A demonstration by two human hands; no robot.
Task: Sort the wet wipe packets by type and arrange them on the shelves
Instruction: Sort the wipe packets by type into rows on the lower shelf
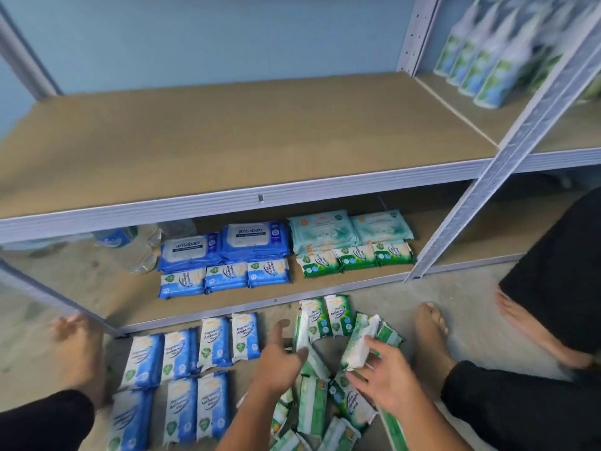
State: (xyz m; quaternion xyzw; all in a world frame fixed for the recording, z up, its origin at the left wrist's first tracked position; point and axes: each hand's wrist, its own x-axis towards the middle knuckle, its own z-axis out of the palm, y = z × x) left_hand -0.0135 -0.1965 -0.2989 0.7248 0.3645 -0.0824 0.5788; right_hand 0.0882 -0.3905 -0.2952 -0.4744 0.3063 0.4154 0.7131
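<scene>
Small blue wipe packets (pixel 195 349) lie in rows on the floor at the left. A loose pile of small green wipe packets (pixel 312 402) lies in front of me. My right hand (pixel 390 379) grips one green packet (pixel 357 349) just above the pile. My left hand (pixel 279 356) hovers open over the pile's left side, thumb raised, fingertips beside another green packet (pixel 304 333). On the bottom shelf (pixel 136 307) sit large blue packs (pixel 255 239), small blue packets (pixel 224 276), large teal packs (pixel 320 232) and small green packets (pixel 356 257).
Water bottles (pixel 130 245) stand at the bottom shelf's left. The upper shelf board (pixel 227 135) is bare; blurred green-and-white cartons (pixel 487 60) stand on the neighbouring shelf. My bare feet (pixel 78 349) (pixel 429 340) flank the packets. Another bare foot (pixel 533 323) under black cloth is at right.
</scene>
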